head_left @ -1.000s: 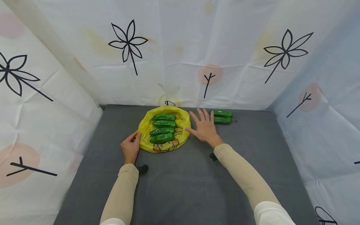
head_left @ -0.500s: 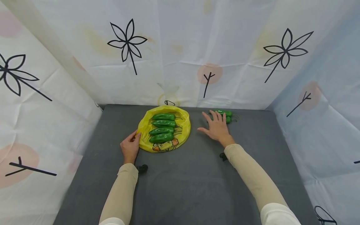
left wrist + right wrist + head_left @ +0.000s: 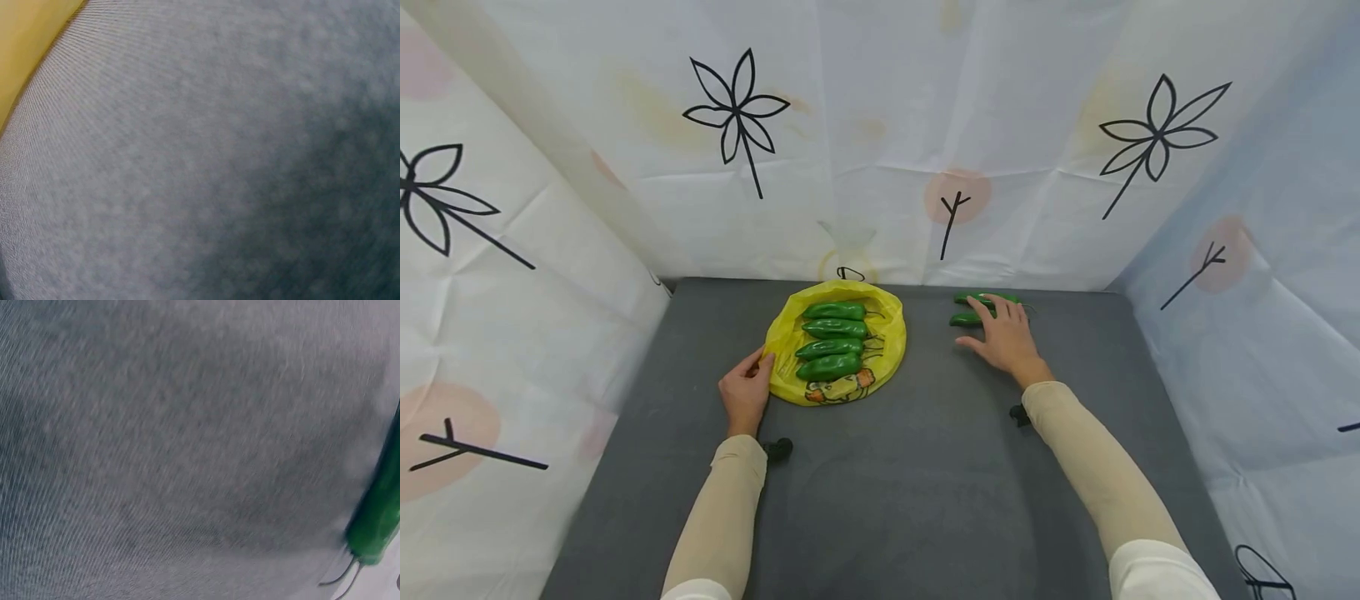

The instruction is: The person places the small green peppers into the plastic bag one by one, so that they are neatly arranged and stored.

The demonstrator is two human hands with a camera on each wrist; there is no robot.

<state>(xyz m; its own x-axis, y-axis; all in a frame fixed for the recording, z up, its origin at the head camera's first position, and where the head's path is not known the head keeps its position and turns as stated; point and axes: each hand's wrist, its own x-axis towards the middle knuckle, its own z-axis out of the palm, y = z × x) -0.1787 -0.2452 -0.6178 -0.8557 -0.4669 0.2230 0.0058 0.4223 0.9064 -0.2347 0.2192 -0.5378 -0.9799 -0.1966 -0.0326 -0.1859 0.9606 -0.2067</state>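
A yellow plastic bag (image 3: 891, 350) lies spread in a round shape near the back of the table, with several green chili peppers (image 3: 830, 367) in a column on it. My left hand (image 3: 747, 393) pinches the bag's left rim between thumb and fingers. In the left wrist view only a corner of the yellow bag (image 3: 28, 37) shows. Over two loose green chili peppers (image 3: 964, 319) at the back right, my right hand (image 3: 1009, 343) reaches with spread fingers, partly hiding them. A green chili pepper (image 3: 378, 509) with thin stems appears at the right edge of the right wrist view.
The dark grey table (image 3: 895, 492) extends in front of both hands. White printed cloth (image 3: 865, 125) walls it in at the back and on both sides, close behind the peppers. A small black device (image 3: 778, 451) sits at each wrist.
My right hand has moved right, away from the bag, to the two loose peppers. The left hand stays on the bag's rim, and the bag has not moved.
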